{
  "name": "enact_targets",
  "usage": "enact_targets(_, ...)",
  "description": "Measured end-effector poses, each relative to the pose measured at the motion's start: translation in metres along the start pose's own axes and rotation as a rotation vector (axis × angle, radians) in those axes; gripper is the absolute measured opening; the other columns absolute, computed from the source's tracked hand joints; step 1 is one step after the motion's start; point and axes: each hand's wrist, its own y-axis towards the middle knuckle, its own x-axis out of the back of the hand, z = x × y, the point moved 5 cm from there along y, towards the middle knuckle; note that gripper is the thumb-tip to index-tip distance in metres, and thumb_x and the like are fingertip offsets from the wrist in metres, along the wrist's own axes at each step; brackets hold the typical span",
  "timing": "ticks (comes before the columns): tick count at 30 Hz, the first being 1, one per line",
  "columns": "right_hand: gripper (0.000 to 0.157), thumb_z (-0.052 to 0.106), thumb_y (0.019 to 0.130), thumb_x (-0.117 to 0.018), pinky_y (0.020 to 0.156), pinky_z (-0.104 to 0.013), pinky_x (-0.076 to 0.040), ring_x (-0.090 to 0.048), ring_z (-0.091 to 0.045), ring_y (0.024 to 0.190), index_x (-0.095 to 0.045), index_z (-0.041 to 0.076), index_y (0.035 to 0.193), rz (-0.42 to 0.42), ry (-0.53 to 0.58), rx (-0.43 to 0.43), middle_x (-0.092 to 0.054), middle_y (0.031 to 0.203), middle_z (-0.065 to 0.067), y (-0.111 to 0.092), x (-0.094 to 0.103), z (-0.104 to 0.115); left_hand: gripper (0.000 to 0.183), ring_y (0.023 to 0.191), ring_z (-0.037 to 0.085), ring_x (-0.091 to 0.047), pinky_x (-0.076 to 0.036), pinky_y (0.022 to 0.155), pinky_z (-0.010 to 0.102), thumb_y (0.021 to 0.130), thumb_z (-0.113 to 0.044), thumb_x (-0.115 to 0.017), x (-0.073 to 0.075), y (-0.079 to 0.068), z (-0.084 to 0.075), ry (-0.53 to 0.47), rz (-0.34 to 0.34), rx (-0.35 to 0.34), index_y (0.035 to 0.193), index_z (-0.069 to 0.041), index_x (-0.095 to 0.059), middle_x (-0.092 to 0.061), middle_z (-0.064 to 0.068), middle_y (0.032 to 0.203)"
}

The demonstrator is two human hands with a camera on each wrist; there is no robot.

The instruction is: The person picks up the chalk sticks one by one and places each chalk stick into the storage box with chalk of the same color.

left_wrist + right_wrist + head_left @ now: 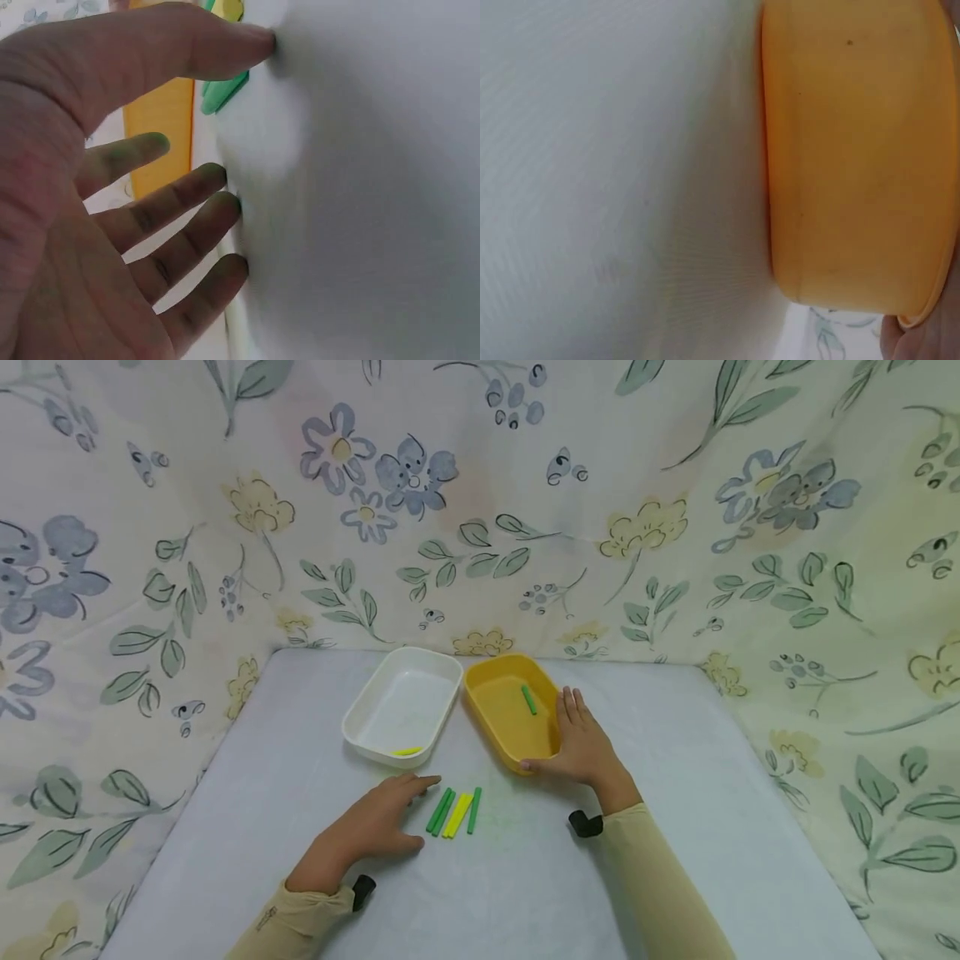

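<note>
On the white cloth, a small row of green chalk-like sticks (475, 811) and yellow chalk-like sticks (457, 816) lies side by side. Just left of them is my left hand (375, 822), thumb and fingers spread apart, holding nothing. The left wrist view shows its fingertips (217, 214) close to the cloth; contact is unclear. My right hand (583, 747) rests against the near right corner of a yellow tray (491, 727), thumb at the near rim and fingers straight along the right side. One green stick (529, 700) lies inside that tray.
Left of the yellow tray stands a white tray (360, 745) with a yellow stick (407, 751) near its front wall. A floral cloth (480, 527) hangs behind the table (540, 893). Black wrist devices (586, 823) sit at both cuffs.
</note>
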Motion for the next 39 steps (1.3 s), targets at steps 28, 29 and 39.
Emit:
enact_targets(28,0.157,0.102,0.064,-0.061,0.136,-0.049,-0.008,0.006,-0.028,0.168,0.0,0.002,0.17,0.001,0.011,-0.01,0.008,0.18,-0.011,0.0,0.001,0.0,0.081,0.106,0.017,-0.05,-0.051,0.097,0.043,0.075,-0.019,-0.094,-0.001,0.029,0.0,-0.05,0.176,0.067,0.149,-0.023,-0.062,-0.05,0.001,0.117)
enact_targets(29,0.157,0.102,0.064,-0.06,0.136,-0.049,-0.008,0.007,-0.028,0.168,0.0,0.002,0.17,0.002,0.009,-0.01,0.008,0.179,-0.011,0.001,0.0,-0.001,0.08,0.107,0.017,-0.051,-0.051,0.098,0.044,0.075,-0.02,-0.094,-0.001,0.028,0.001,-0.053,0.177,0.068,0.148,-0.023,-0.063,-0.05,0.001,0.117)
enact_targets(39,0.157,0.102,0.065,-0.06,0.136,-0.049,-0.008,0.006,-0.028,0.168,-0.001,0.002,0.17,0.0,0.007,-0.01,0.006,0.18,-0.013,0.001,0.0,-0.001,0.079,0.108,0.018,-0.051,-0.051,0.097,0.042,0.076,-0.021,-0.095,0.002,0.024,0.0,-0.079,0.158,0.046,0.148,-0.021,-0.063,-0.051,0.003,0.12)
